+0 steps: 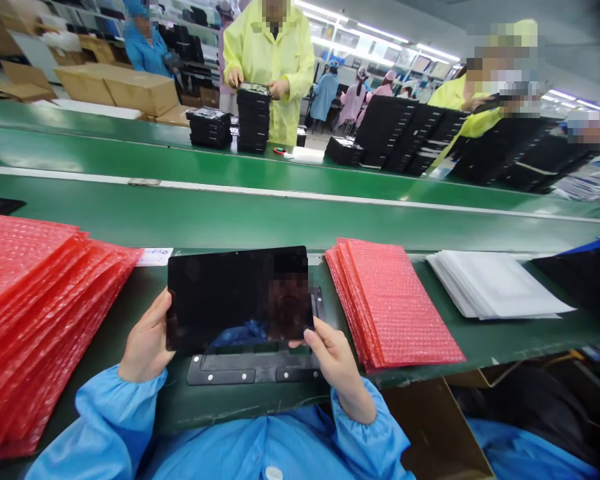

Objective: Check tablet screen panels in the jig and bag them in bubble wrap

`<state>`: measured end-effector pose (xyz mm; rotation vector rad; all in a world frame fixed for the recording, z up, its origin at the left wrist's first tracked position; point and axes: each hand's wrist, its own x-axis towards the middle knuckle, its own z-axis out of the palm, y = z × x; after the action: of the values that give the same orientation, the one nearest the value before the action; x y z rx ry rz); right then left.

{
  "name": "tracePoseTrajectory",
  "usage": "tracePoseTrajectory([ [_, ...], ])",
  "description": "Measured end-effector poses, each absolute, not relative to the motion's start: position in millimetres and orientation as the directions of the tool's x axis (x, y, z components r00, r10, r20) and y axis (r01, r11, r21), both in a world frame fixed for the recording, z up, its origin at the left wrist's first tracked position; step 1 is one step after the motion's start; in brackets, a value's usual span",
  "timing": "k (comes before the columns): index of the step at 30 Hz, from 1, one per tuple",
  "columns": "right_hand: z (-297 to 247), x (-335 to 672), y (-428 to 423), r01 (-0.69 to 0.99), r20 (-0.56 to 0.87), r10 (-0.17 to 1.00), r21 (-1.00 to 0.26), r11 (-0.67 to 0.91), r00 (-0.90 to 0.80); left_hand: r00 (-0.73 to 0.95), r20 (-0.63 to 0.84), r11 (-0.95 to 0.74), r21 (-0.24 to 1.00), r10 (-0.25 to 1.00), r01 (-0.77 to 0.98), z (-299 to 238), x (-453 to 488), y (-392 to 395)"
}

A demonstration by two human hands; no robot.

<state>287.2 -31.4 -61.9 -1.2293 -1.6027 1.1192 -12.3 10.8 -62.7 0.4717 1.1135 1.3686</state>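
A black tablet (220, 300) with a dark, glossy screen is held up in front of me, tilted so that it mirrors my blue sleeve. My left hand (147, 337) grips its left edge, with the fingers hidden behind it. At the lower right corner my right hand (335, 357) pinches it, thumb on the front. Below and partly behind the tablet lies a black fixture plate (260, 370) with pale round studs, on the dark green bench.
Red bubble-wrap bags are piled at left (45, 313) and right (405, 300). White sleeves (495, 283) lie farther right. Beyond runs a green conveyor (230, 220). Across it, people in yellow coats stand by stacks of black trays (253, 120). An open cardboard box (430, 427) is below the bench.
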Motion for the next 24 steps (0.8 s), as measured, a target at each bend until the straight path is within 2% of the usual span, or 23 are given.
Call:
tracePoseTrajectory([
  [4, -67.5, 291.7, -29.7, 0.264, 0.138, 0.975, -0.947, 0.182, -0.175, -0.08, -0.45, 0.33, 0.753, 0.889, -0.569, -56.7, -7.3, 7.1],
  [7, -75.3, 299.8, -25.1, 0.232, 0.117, 0.987, -0.963, 0.14, -0.112, 0.005, -0.445, 0.398, 0.796, 0.895, -0.455, -50.4, -2.3, 1.1],
  [9, -81.7, 306.3, -19.5, 0.186, 0.078, 0.994, -0.978, 0.092, -0.082, -0.001, -0.383, 0.358, 0.864, 0.924, -0.353, -46.1, 0.1, -2.5],
  [11, -89.3, 312.3, -12.1, 0.142, 0.071, 0.995, -0.987, 0.081, -0.069, -0.065, -0.196, 0.182, 0.967, 0.978, -0.18, -40.8, 2.0, -4.9],
  [13, -98.5, 317.4, -4.3, 0.156, 0.098, 0.995, -0.982, 0.101, -0.03, -0.05, 0.109, -0.107, 0.993, 0.993, 0.048, -33.0, 4.6, -5.4],
  [14, -103.7, 319.6, -0.7, 0.195, 0.12, 0.993, -0.974, 0.117, 0.007, -0.002, 0.259, -0.256, 0.956, 0.966, 0.14, -28.0, 6.5, -4.6],
  [16, -114.6, 323.4, 4.5, 0.331, 0.175, 0.98, -0.934, 0.135, 0.096, 0.15, 0.512, -0.533, 0.805, 0.846, 0.26, -17.8, 11.8, 0.3],
  [18, -124.4, 325.9, 6.7, 0.477, 0.238, 0.961, -0.867, 0.143, 0.144, 0.31, 0.642, -0.713, 0.627, 0.701, 0.313, -10.4, 18.0, 10.8],
  [19, -128.5, 326.5, 6.8, 0.533, 0.264, 0.953, -0.833, 0.15, 0.146, 0.384, 0.66, -0.763, 0.56, 0.646, 0.322, -8.9, 21.0, 18.6],
  [20, -131.8, 326.6, 6.4, 0.571, 0.285, 0.949, -0.805, 0.161, 0.135, 0.423, 0.646, -0.772, 0.546, 0.636, 0.326, -8.8, 23.8, 28.0],
  [22, -136.2, 325.4, 5.0, 0.61, 0.313, 0.945, -0.769, 0.193, 0.094, 0.33, 0.543, -0.634, 0.693, 0.772, 0.344, -12.0, 28.5, 51.4],
  [24, -138.4, 323.2, 3.9, 0.634, 0.339, 0.939, -0.738, 0.231, 0.052, 0.089, 0.333, -0.345, 0.904, 0.939, 0.251, -16.9, 31.5, 79.4],
])
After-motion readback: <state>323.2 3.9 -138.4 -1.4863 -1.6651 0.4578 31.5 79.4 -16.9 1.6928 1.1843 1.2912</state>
